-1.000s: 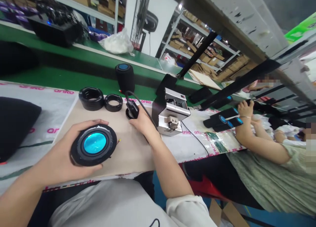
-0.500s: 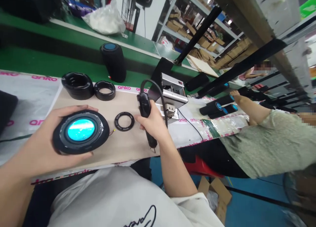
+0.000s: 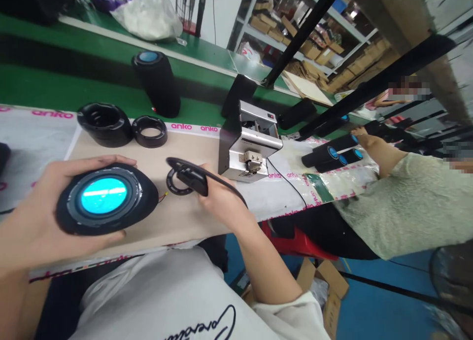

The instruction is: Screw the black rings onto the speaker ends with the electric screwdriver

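Observation:
My left hand (image 3: pixel 44 212) is wrapped round a black cylindrical speaker (image 3: pixel 148 202), its shiny blue end facing up. A thin wire with a small yellow connector (image 3: pixel 165 194) sticks out at its right side. My right hand (image 3: pixel 225 204) is closed on a black corded electric screwdriver (image 3: pixel 195 178), with the cord end towards the upper left; its tip is hidden by the hand. A flat black ring (image 3: pixel 170 183) lies on the brown mat beneath the screwdriver and partly behind it.
Two thicker black rings, one large (image 3: pixel 105 133) and one smaller (image 3: pixel 153 139), stand behind the speaker. Another speaker (image 3: pixel 162 86) stands further back. A metal screw feeder (image 3: pixel 254 145) is on the right. Beyond it a co-worker's arm (image 3: pixel 384 153) reaches towards several speakers (image 3: pixel 320 158).
My right hand has swung the screwdriver from roughly upright to slanting left, its cord end now over the flat ring. The view has shifted slightly; the left hand still holds the speaker.

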Demonstrator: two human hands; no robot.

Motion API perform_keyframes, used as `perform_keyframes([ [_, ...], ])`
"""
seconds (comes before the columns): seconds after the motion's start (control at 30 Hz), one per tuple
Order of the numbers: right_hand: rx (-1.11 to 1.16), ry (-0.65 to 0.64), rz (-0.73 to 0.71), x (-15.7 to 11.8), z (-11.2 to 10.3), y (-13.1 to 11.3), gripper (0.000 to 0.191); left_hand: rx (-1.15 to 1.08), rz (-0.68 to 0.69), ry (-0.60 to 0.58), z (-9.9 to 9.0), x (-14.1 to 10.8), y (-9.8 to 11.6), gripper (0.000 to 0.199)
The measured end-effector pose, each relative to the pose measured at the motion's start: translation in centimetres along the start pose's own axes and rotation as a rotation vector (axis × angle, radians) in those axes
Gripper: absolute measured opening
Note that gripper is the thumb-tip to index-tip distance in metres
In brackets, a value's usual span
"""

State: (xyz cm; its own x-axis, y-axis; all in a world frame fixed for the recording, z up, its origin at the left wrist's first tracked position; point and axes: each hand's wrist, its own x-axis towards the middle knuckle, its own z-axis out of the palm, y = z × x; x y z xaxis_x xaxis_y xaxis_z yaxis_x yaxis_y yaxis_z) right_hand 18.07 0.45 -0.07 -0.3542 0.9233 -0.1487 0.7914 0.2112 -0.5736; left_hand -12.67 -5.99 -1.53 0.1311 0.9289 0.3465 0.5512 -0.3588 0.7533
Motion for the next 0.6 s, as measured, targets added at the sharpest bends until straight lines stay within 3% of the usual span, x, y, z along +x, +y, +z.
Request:
perform_keyframes([
  [0.1, -0.081, -0.055, -0.101, 1.1, 0.7, -0.3, 0.048, -0.030, 0.014, -0.010, 0.0, -0.2, 0.4, 0.091],
  [0.33, -0.108, -0.104, -0.101, 2.5, 0.1, 0.7, 0.049, -0.078, 0.045, -0.108, 0.0, -0.1, 0.5, 0.102],
  [0.5, 0.060, 0.085, -0.038, 1.0, -2.3, -1.0, 0.052, -0.117, -0.033, -0.086, 0.3, -0.2, 1.1, 0.103],
  [0.6, 0.252, 0.189, -0.194, -0.7, -3.9, -4.4, 0.050, -0.170, -0.039, -0.081, 0.7, -0.1, 1.4, 0.113],
])
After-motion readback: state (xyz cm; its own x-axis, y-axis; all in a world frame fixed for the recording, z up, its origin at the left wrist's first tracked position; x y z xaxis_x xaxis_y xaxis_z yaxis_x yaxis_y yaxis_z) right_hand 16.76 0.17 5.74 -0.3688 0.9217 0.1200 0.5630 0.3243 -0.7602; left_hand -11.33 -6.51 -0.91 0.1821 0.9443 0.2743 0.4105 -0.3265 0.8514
